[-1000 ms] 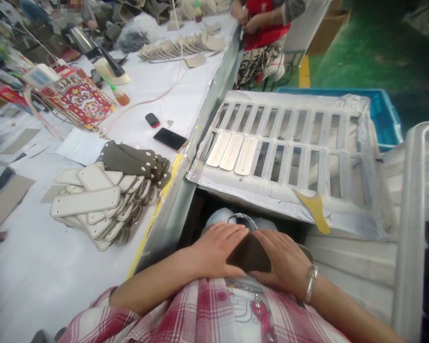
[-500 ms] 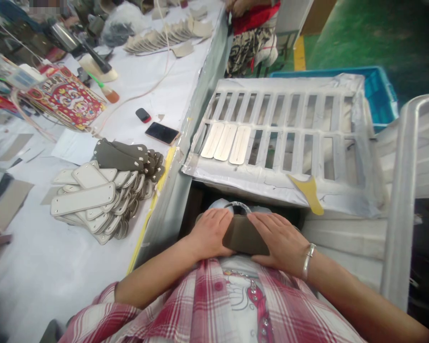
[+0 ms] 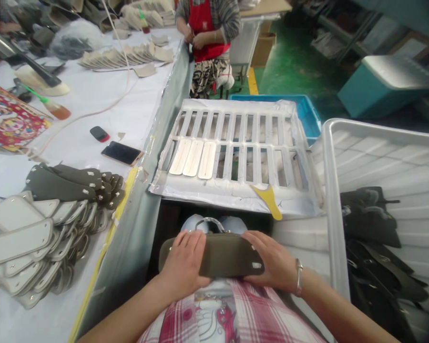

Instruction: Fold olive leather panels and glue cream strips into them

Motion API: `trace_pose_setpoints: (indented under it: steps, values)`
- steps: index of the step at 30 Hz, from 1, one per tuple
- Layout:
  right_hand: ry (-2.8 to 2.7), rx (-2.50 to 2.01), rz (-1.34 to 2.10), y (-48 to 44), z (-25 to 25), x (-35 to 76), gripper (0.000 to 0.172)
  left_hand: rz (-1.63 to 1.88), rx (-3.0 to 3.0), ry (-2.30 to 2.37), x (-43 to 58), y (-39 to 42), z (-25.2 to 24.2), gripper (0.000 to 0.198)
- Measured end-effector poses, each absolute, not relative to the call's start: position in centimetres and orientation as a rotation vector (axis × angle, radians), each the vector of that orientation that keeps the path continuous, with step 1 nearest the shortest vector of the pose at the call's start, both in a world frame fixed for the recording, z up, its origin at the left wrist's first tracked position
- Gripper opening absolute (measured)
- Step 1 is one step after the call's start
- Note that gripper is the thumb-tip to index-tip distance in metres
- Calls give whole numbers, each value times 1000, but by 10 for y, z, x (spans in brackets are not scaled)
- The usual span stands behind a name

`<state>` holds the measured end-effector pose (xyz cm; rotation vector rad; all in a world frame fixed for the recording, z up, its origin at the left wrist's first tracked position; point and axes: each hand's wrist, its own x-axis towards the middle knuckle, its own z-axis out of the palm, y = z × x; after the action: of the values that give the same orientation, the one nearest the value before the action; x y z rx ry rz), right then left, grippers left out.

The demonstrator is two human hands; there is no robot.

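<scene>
A dark olive oblong panel (image 3: 223, 255) with rounded ends lies level in front of my waist. Small shiny spots mark its right end. My left hand (image 3: 186, 257) grips it left of the middle, fingers over the top and thumb at the near edge. Around its right end closes my right hand (image 3: 270, 259), a bracelet on that wrist. A pale curved loop (image 3: 209, 221) shows just behind the panel; whether it is joined to it I cannot tell. On the table at left lie a pile of pale rounded strips (image 3: 25, 243) and several olive strips (image 3: 64, 183).
Ahead stands a slotted white rack (image 3: 200, 190) bearing three cream strips (image 3: 189, 157) and a yellow scraper (image 3: 270, 200). A white bin (image 3: 329, 190) with dark pieces is at right. A phone (image 3: 121, 152) lies on the table. A co-worker in a red apron (image 3: 202, 19) is beyond.
My view has turned right, bringing the bin's contents and co-worker into sight. My hands have moved farther apart on the panel, and both its ends now show.
</scene>
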<state>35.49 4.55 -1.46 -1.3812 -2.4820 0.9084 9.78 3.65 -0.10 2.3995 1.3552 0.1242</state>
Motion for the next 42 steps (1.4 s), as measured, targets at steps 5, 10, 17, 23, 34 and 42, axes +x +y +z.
trace_pose_setpoints:
  steps: [5,10,17,23,34,42]
  values:
    - [-2433,-1386,937,45,-14,356,73,230,2412,1139,134,43,-6,78]
    - [-2417,-1351,959,44,-20,359,75,282,2333,1281,142,44,-8,73]
    - [-2333,-1304,1028,45,-25,363,72,277,2276,1299,144,47,-4,64]
    - [-1667,-1145,1738,40,-35,385,81,273,2271,1291,145,47,-4,62]
    - [-986,-1310,1737,16,-36,372,32,200,2312,1223,147,49,1,59]
    - [-1204,-1492,1558,18,-36,366,31,111,2408,1037,128,51,7,91]
